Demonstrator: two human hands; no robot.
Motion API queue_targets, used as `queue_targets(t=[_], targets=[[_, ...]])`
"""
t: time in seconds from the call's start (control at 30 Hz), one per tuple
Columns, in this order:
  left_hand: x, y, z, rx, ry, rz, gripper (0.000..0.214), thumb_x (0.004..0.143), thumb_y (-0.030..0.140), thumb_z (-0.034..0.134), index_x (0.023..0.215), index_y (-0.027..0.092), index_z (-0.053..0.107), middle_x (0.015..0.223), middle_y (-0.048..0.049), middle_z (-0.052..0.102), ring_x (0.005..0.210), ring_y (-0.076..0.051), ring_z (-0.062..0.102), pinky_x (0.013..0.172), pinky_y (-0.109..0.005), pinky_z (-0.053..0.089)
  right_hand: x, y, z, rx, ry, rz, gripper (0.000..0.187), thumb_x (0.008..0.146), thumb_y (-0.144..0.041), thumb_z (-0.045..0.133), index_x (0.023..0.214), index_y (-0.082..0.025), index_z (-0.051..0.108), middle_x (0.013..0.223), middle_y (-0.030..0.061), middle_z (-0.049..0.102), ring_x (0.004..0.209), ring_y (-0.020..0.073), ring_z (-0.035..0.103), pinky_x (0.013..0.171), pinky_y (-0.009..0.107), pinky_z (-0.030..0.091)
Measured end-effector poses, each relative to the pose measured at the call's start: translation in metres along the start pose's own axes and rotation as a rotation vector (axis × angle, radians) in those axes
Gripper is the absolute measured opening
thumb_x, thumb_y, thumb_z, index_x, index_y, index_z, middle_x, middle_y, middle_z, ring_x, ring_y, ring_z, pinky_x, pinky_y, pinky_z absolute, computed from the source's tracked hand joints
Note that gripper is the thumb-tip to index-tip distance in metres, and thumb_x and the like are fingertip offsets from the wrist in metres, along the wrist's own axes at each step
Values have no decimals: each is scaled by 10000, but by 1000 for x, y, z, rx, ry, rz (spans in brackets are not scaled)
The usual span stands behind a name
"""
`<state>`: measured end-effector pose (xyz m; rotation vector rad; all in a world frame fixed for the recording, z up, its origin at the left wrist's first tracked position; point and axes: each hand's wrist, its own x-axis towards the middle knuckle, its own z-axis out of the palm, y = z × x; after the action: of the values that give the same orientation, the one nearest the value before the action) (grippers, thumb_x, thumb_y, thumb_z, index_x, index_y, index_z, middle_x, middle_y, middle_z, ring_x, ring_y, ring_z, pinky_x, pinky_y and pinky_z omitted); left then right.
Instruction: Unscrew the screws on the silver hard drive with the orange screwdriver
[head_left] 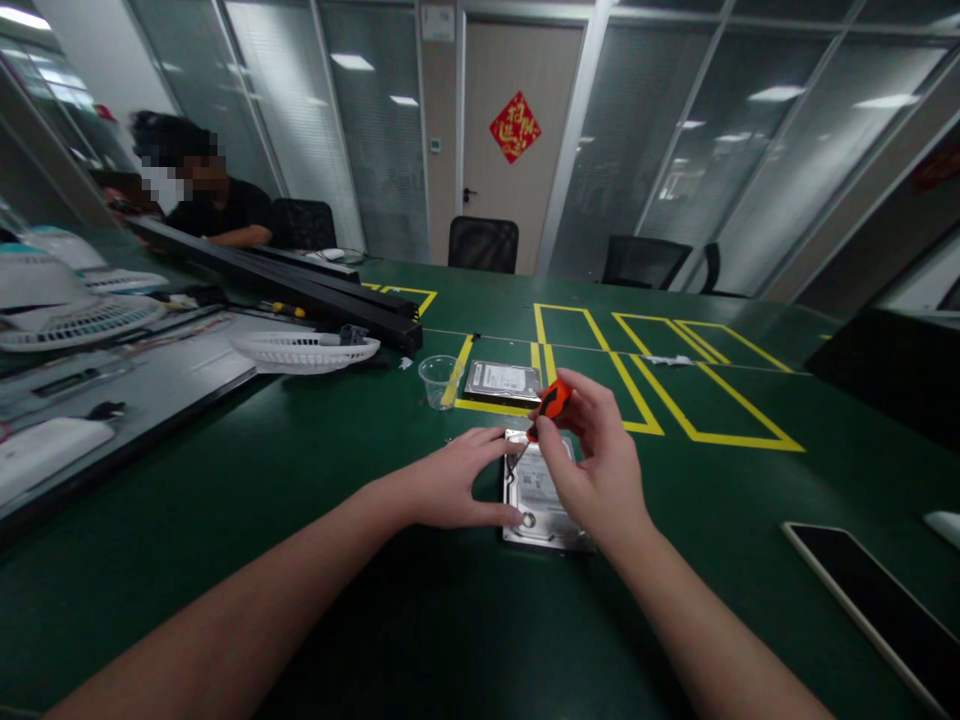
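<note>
A silver hard drive point(544, 490) lies flat on the green table in front of me. My left hand point(465, 475) rests at its left edge, fingers spread, with the thumb and fingertips touching its top. A screwdriver with an orange and black handle point(555, 400) is in my right hand point(600, 450), which is closed around it. The shaft slants down to the left, its tip at the drive's left side near my left fingers. Whether the tip sits in a screw is too small to tell. Just behind lies a second hard drive point(501, 380), label side up.
Left of the second drive stands a clear plastic cup point(439, 380). White fan grilles point(304, 350), black bars point(322, 290) and a grey panel point(172, 380) fill the left side. A phone point(870, 590) lies at right. Yellow tape point(742, 437) marks the table. Another person sits far left.
</note>
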<state>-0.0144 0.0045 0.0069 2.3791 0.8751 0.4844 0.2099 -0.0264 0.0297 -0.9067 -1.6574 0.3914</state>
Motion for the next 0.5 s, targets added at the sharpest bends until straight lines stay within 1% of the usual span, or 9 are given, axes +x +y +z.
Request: queue_targets(t=[0.1,0.17,0.23,0.27,0.3,0.43,0.5], targets=[[0,0,0,-6,-1,1,941,872,696,857,1635,259,522,1772,-174,403,1640,-431,373,1325,-617,365,0,-1,1,49,-22,6,556,1035,-228,658,1553,-355,503,1319,58,731,1074,227,773,1001,483,653],[0,0,0,-14,3,4,931,867,697,861,1624,267,533,1768,-166,412,1637,-430,378,1327,-617,362,1,-2,1,-12,5,-27,544,1014,-249,712,1519,-357,542,1294,52,720,1050,223,753,955,461,650],[0,0,0,-14,-4,-2,923,867,698,859,1618,269,538,1771,-162,408,1638,-426,377,1332,-618,357,3,-3,-1,-89,39,-59,516,984,-264,766,1463,-356,596,1230,42,703,978,213,722,885,440,643],[0,0,0,-11,-8,-8,924,867,699,858,1618,268,538,1773,-164,403,1641,-427,372,1333,-620,355,4,-3,-1,-109,45,-61,495,985,-262,765,1446,-354,610,1200,37,696,943,206,708,870,439,638],[0,1,0,-7,-9,-14,928,865,700,858,1620,267,536,1775,-167,399,1642,-430,368,1333,-625,354,4,-3,-2,-110,53,-58,487,988,-257,756,1444,-354,613,1204,40,697,949,211,708,864,442,638],[1,2,0,2,-11,-36,961,860,711,859,1639,262,519,1773,-175,398,1643,-450,359,1329,-643,349,2,-2,-2,-15,26,-4,533,1015,-219,675,1515,-348,543,1307,69,719,1068,244,746,937,479,650],[1,3,0,13,-20,-40,967,868,719,847,1649,263,506,1775,-171,396,1644,-446,356,1329,-637,352,1,-2,-1,26,12,13,544,1025,-218,654,1535,-344,514,1335,78,718,1078,244,759,979,494,648]])
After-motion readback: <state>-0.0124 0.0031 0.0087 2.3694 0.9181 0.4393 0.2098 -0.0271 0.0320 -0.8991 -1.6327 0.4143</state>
